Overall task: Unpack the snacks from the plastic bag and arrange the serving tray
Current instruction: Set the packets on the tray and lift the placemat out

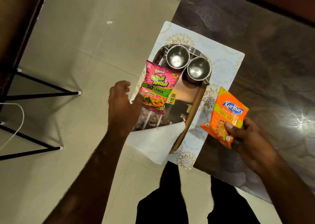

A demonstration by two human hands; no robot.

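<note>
Pink packet (157,87), pinched in your left hand (121,102), hangs over the centre tray (193,109); your right hand (247,138) grips the unplaced orange packet (225,116).

The tray (192,111) is oval, mirror-faced with a wooden rim, and lies flat. At its far end stand a steel cup (177,57) and a second cup (199,68), upright, touching, mouths up. The pink packet (157,87) – sealed, printed Bingo – sits tilted over the tray's left edge, with the left hand (122,102) at its lower corner; the grip is unclear. The orange packet (225,116) – sealed Kurkure – is held up right of the tray, pinched at its lower end by the right hand (250,143). The white bag (156,141) lies flat across the tray's near end.
</note>
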